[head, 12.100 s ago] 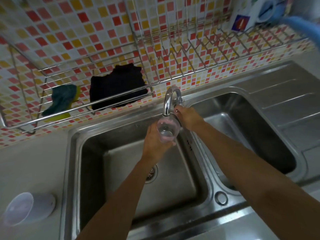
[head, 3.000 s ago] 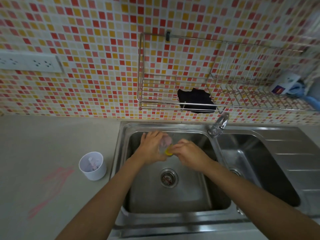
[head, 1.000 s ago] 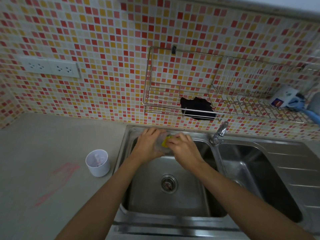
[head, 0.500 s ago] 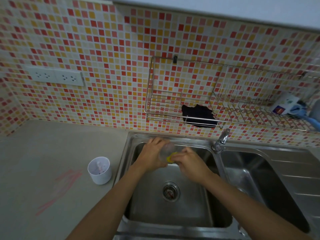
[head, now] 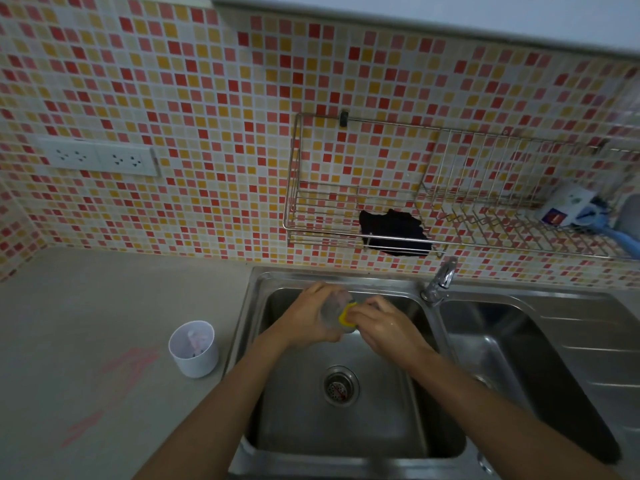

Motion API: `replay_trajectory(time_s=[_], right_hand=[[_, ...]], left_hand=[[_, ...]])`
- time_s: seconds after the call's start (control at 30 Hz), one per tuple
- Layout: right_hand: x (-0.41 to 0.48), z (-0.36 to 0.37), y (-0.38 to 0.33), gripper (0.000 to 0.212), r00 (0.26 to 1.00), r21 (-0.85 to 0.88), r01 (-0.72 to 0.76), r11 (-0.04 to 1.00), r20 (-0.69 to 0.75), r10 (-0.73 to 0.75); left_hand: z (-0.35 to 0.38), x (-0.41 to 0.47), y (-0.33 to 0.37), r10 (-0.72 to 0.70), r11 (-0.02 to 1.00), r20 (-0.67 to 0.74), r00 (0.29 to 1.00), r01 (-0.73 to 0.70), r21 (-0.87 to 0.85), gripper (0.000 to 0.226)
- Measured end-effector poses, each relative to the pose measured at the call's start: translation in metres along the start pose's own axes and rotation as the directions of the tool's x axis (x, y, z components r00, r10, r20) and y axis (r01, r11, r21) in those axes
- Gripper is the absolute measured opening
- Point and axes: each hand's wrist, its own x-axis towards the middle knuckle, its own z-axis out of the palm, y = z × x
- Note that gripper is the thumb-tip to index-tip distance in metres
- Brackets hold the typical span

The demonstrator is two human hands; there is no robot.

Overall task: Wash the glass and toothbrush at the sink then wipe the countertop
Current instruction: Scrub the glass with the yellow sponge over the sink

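Clear glass (head: 333, 310) held over left sink basin (head: 294, 414), left hand (head: 306, 318) wrapped round it to steady it, right hand (head: 382, 325) pinching yellow sponge (head: 345, 311) against its mouth to scrub, presumably so drips reach the drain (head: 341, 385); countertop (head: 86, 306) not yet wiped
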Motion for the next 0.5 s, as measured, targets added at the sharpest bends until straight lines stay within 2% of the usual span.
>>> replay_trajectory(time_s=[0.13,0.23,0.3,0.37,0.43,0.5], right_hand=[[0.005,-0.013,0.000,0.028,0.999,0.024,0.005,1.000,-0.046,-0.004],[0.007,-0.023,-0.003,0.034,0.999,0.085,-0.042,0.995,-0.028,0.044],[0.009,-0.026,-0.007,0.033,0.992,0.174,-0.106,0.979,0.079,0.094],[0.009,-0.023,-0.011,0.031,0.972,0.226,-0.151,0.962,0.213,0.103],[0.011,-0.022,-0.011,0.032,0.966,0.176,-0.111,0.978,0.250,0.065],[0.015,-0.024,-0.007,0.040,0.980,0.058,-0.020,0.998,0.199,0.008]], left_hand=[[0.012,-0.003,0.009,-0.059,0.995,-0.090,0.994,0.051,-0.089,0.092],[0.018,-0.002,0.008,-0.115,0.993,-0.196,0.974,0.107,-0.053,0.092],[0.016,-0.002,0.010,-0.118,0.991,-0.219,0.969,0.128,0.032,0.086],[0.015,-0.003,0.009,-0.086,0.986,-0.180,0.980,0.110,0.128,0.082],[0.016,-0.004,0.007,-0.057,0.989,-0.168,0.984,0.079,0.128,0.083],[0.018,-0.004,0.004,-0.055,0.996,-0.198,0.979,0.068,0.058,0.083]])
